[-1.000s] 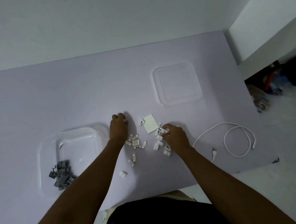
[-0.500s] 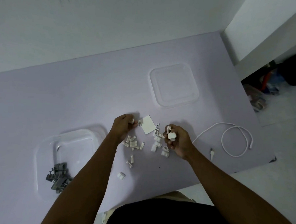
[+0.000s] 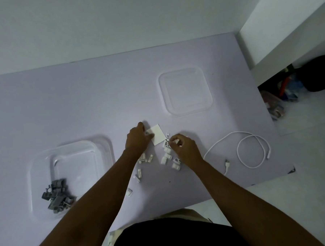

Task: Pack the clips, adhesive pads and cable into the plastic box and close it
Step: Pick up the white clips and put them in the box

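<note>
— How far along is the packing, would you say?

— Barely a third, I reckon. The box (image 3: 70, 176) sits open on the worktop (image 3: 81, 100) to the left, with only a heap of grey clips (image 3: 57, 196) in its near corner. Its lid (image 3: 185, 91) lies apart, further back on the right.

— And the white clips (image 3: 167, 156)?

— They are loose on the worktop between the two forearms, none in the box that I can see. One strays nearer the worktop's front edge.

— What are the hands doing?

— The left hand (image 3: 138, 139) has its fingers curled at the edge of the square pad (image 3: 158, 134), seemingly pinching a small white piece there (too small to be sure). The right hand (image 3: 183, 145) is bunched closed over a few white clips, just beside the pad.

— The cable (image 3: 253, 148)?

— Untouched, looped on the right, well apart from the box. So white clips, pad, cable and lid all remain.
</note>
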The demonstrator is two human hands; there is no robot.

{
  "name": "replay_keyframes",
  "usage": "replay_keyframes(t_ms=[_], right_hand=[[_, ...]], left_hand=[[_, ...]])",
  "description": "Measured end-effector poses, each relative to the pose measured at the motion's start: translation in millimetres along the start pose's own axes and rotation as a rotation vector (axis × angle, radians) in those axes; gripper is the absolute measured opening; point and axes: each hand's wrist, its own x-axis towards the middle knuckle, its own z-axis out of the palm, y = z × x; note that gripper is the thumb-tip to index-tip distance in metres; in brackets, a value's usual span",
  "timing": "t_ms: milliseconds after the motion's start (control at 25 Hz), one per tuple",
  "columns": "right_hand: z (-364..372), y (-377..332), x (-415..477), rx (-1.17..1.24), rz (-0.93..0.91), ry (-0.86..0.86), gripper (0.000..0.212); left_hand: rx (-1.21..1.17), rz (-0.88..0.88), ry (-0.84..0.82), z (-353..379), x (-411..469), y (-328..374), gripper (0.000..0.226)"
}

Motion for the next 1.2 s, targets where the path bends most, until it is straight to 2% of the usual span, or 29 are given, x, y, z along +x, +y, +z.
replay_keyframes(t_ms=[120, 280, 400, 480, 560, 680, 840, 1040, 1200], right_hand=[[6.2, -8.9, 0.8, -0.108, -0.012, -0.088, 0.02], [20.4, -14.1, 9.9, -0.25, 0.013, -0.075, 0.035], [30.3, -13.6, 12.8, -0.391, -0.019, -0.042, 0.027], [30.9, -11.9, 11.9, -0.394, -0.013, -0.024, 0.015], [25.1, -9.4, 10.5, -0.289, 0.042, 0.005, 0.013], [9.3, -2.4, 2.4, -0.135, 0.055, 0.068, 0.014], [-8.0, 13.7, -12.1, -0.118, 0.056, 0.158, 0.006], [-13.5, 27.9, -34.0, -0.111, 0.083, 0.117, 0.002], [-0.4, 36.0, -58.1, -0.095, 0.029, 0.049, 0.018]], left_hand=[[-0.001, 0.023, 0.04, 0.4, -3.1, -1.4, 0.028], [-0.277, -0.125, 0.053, -11.4, -12.5, -3.3, 0.023], [-0.389, -0.16, 0.018, -22.9, -24.5, -6.1, 0.016], [-0.348, -0.123, -0.017, -28.0, -35.7, -6.5, 0.013], [-0.261, -0.045, -0.064, -23.4, -46.1, -8.5, 0.009], [-0.093, 0.095, -0.146, -4.6, -63.7, -3.0, 0.026], [0.114, 0.233, -0.203, 25.4, -80.5, 9.7, 0.05], [0.124, 0.227, -0.274, 34.1, -74.8, 5.7, 0.028], [0.094, 0.199, -0.252, 29.9, -71.9, 2.6, 0.025]])
